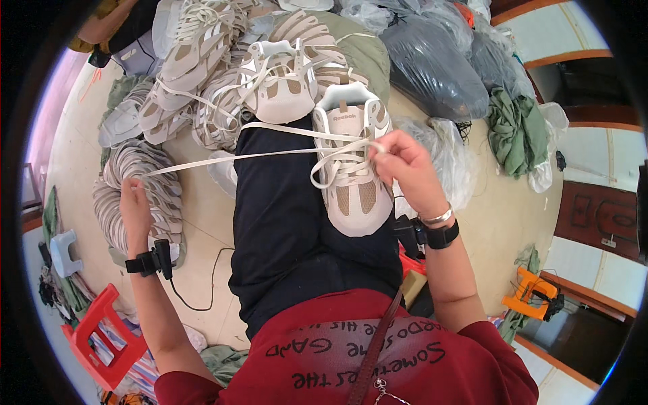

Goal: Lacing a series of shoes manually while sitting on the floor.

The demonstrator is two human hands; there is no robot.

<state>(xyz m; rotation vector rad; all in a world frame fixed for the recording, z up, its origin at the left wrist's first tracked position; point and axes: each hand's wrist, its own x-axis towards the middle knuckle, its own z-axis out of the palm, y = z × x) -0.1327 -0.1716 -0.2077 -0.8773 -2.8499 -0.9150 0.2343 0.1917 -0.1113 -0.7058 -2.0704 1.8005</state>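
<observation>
Looks like the beige-and-white mesh sneaker [352,196] on that dark-trousered right thigh [361,260] is partly laced, lower rows crossed, slack left to snug, left hand [137,210] and right hand [410,169] both pinching flat cream fabric lace [233,157].

Bright, diffuse light casts soft shadows, with glossy glints on the dark plastic bag [432,67]. Fisheye distortion bows the wooden trim [570,57] at right; blue-violet fringing edges the black-cornered view.

Central shoe [356,192] — beige, tan mesh panels [368,197], cream laces [270,154]. Trousers [277,209] navy-black. Six o'clock: red shirt [304,331], dark-lettered. Red stool [101,310] at eight — orange stool [525,308] at four.
</observation>
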